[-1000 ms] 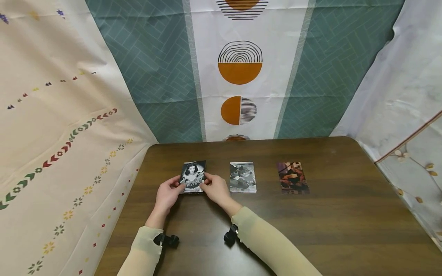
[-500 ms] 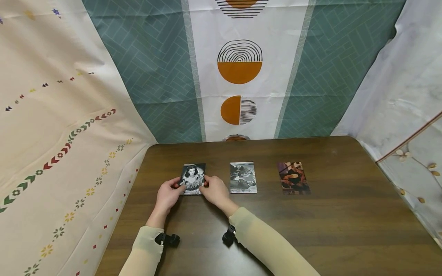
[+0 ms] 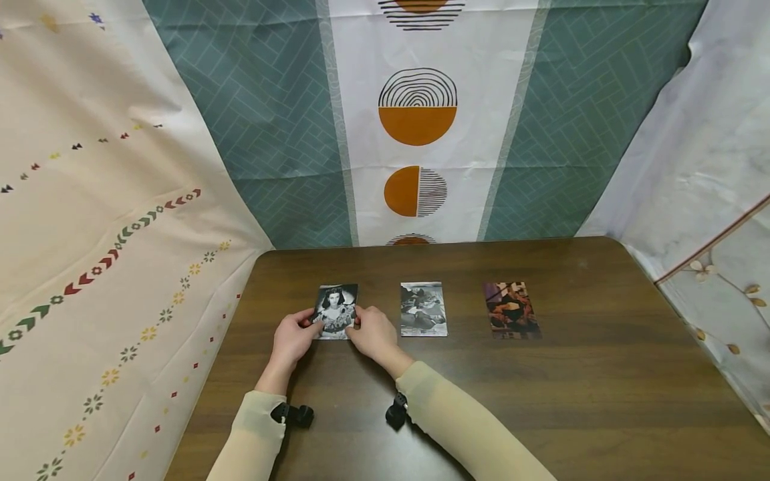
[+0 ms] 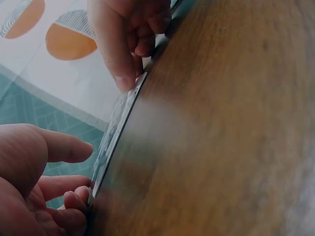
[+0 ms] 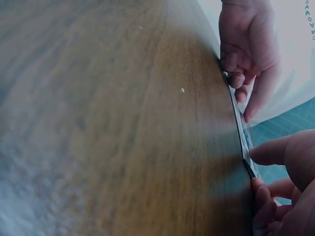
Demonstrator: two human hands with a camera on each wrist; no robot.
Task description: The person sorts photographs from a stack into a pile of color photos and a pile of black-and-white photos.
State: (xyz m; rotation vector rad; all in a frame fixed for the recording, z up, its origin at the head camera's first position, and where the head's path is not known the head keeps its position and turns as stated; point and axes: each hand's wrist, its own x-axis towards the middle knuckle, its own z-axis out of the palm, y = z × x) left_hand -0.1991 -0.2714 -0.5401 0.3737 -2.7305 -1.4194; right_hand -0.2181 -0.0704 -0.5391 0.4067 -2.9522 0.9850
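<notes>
While three photo cards lie in a row on the dark brown wooden table point(image 3: 541, 401), the head view shows us both hands at the leftmost one, a black-and-white portrait photo card point(image 3: 337, 304). The left hand point(image 3: 291, 339) pinches its lower left edge and the right hand point(image 3: 371, 331) its lower right edge, fingers curled onto the card. Just right of the portrait card lies a grey-toned photo card point(image 3: 424, 308), and farther right, well apart, a reddish-brown colour photo card point(image 3: 510, 309).

From the left wrist we see the portrait card point(image 4: 117, 129) edge-on, lying nearly flat on the table, with the left hand's fingertips point(image 4: 78, 196) curled at its near end and the right hand's thumb point(image 4: 118, 73) pressing its far end.

From the right wrist the portrait card point(image 5: 242, 132) again reads as a thin line on the wood, with fingers of both hands tucked against its edges; we cannot tell whether any finger has got beneath it.

In our judgement, the thin card could buckle or crease if the two hands squeeze toward each other, and a slipped fingertip could skate it sideways into the grey-toned card.
</notes>
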